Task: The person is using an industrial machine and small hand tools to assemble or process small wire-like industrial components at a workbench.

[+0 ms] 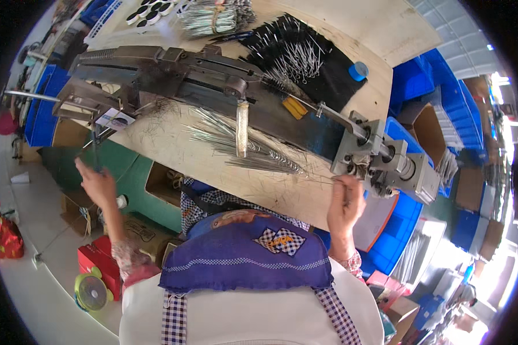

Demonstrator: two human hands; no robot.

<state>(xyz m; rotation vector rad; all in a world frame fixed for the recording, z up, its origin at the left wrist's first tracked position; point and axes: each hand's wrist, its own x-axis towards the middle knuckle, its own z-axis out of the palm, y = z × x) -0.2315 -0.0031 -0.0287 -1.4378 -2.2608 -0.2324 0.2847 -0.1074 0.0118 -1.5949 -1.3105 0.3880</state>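
At the left end of a long metal bench machine (155, 60), my left hand (99, 187) is at a dark lever (95, 154) that hangs down into its fingers. One finger reaches out past the lever. My right hand (346, 201) pinches the end of a thin metal wire (322, 177) close to the machine's right-hand clamp block (351, 155). Beside it, a loose bundle of thin metal wires (253, 152) with twisted ends lies on the wooden table (155, 138). A metal arm wrapped in light tape (242, 129) stands out over the bundle.
Behind the machine, looped metal pieces (299, 60) lie on a black cloth (339, 75), with a blue round lid (358, 71) beside them. A tied bundle of wires (216, 20) is at the back. Blue bins (449, 98) stand right. A small green fan (92, 292) is low left.
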